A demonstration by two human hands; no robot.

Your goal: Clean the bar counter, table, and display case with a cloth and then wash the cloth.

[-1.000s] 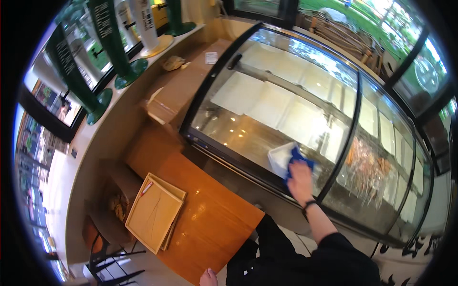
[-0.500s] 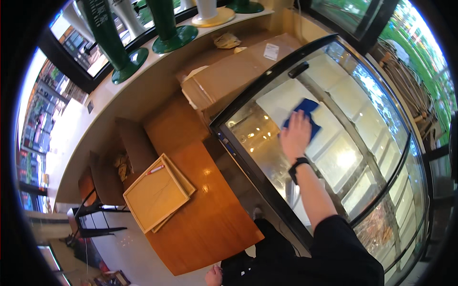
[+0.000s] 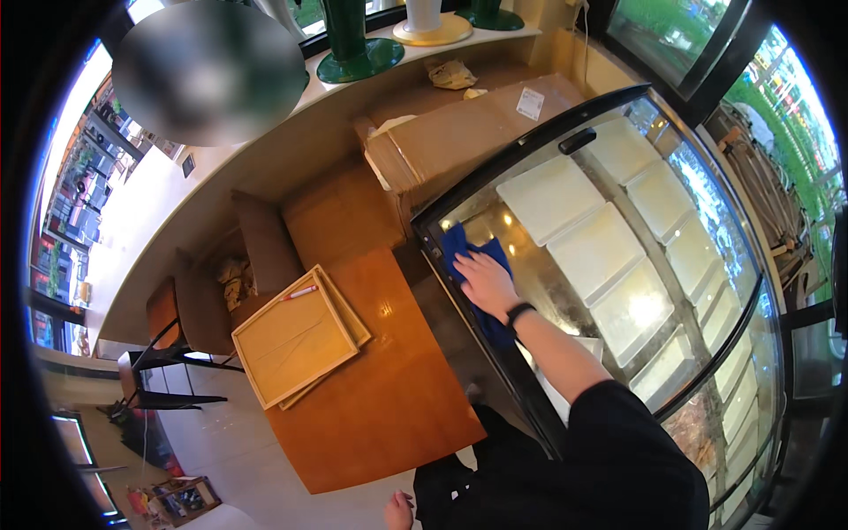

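Observation:
My right hand (image 3: 488,284) presses a dark blue cloth (image 3: 496,329) against the left edge of a glass-topped display case (image 3: 541,375), fingers over the cloth. The cloth is bunched along the black frame and laps onto the glass. Under the glass lie several whitish rectangular trays (image 3: 596,252). A black handle (image 3: 578,140) sits at the far end of the lid. My left hand (image 3: 399,511) hangs low by my leg at the lower edge, nothing seen in it, its fingers loosely bent and partly apart.
Left of the case stands an orange-brown wooden table (image 3: 406,371) with two stacked wood-framed boards (image 3: 296,340) and a red-and-white marker (image 3: 299,292) on top. A long cardboard box (image 3: 473,132) lies beyond. Dark chairs (image 3: 199,305) and a curved white counter (image 3: 146,199) are further left.
My right hand has slid the blue cloth leftward and nearer across the glass, from over the trays to the case's left frame. The view has shifted slightly. My left hand stays low.

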